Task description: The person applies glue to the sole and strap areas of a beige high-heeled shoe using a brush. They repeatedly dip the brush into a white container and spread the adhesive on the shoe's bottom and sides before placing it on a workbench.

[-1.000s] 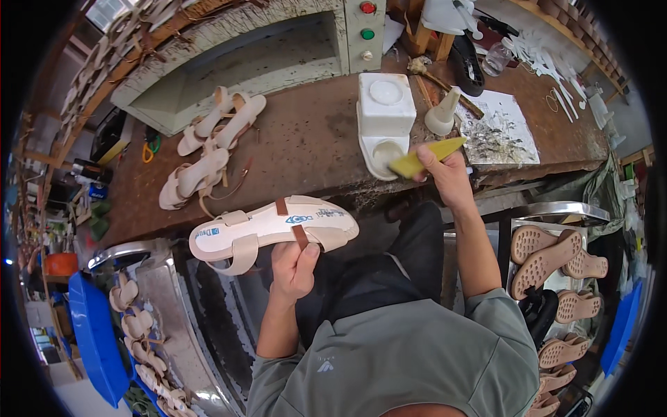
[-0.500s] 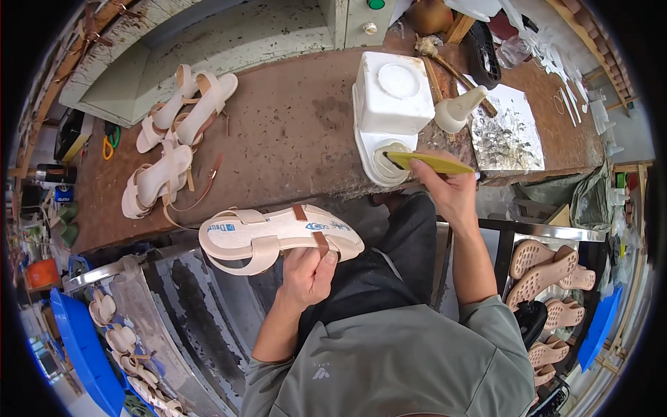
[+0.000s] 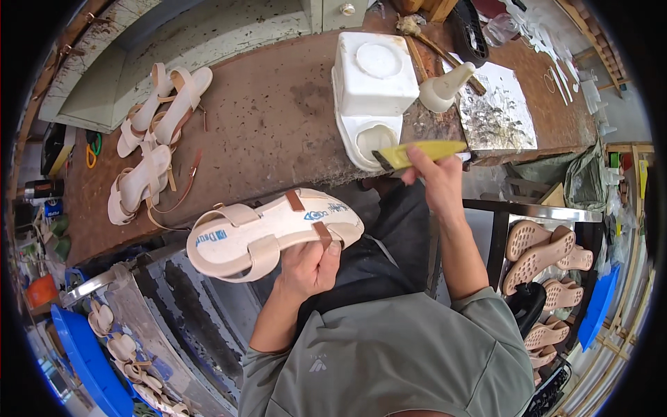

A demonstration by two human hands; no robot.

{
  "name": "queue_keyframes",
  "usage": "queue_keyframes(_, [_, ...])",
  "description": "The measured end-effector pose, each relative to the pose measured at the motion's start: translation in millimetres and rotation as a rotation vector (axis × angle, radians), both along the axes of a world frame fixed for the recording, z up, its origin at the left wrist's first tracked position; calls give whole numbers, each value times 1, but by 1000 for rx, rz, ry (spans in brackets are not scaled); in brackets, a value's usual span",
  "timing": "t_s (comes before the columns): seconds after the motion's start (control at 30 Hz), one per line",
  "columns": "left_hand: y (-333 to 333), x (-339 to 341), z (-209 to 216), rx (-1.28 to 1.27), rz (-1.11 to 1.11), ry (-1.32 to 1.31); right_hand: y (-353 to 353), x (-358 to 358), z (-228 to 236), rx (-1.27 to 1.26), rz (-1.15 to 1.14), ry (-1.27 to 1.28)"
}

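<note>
Beige sandal, insole up, two brown tabs — held before the front edge of the desk, gripped at its side by the left hand. White container with round cup, on the desk. Yellow tool — dark tip near the cup's rim, pinched in the right hand.

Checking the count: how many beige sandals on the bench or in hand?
4. The left hand holds one sandal; left on the bench are two far sandals side by side and one nearer sandal. These overlap, so one more might be hidden.
</note>
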State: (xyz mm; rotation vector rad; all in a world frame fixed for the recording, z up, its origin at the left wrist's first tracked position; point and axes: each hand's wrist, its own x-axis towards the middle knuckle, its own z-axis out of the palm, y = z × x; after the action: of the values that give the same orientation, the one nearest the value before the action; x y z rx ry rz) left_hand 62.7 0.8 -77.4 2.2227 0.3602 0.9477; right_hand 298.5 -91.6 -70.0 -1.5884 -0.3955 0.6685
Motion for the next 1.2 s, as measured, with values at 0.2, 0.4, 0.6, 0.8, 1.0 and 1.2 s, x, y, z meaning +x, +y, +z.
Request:
queue_keyframes(0.2, [-1,-2,3,26,36,-3,-10,-2,39,49,105,-194])
queue_keyframes(0.4, [-8,-8,12,149,73,9,-1,2,43,-127,400,-740])
queue_keyframes(0.6, [-18,-13,22,215,95,-62,-9,-9,46,-138,357,-340])
queue_keyframes(0.8, [-34,-17,35,251,-2,-166,-18,-54,96,428,578,257])
queue_keyframes(1.0, [-54,-24,49,249,6,-269,-17,-66,114,638,748,-353])
queue_keyframes(1.2, [-66,-43,89,79,3,52,-30,-71,119,1057,790,-798])
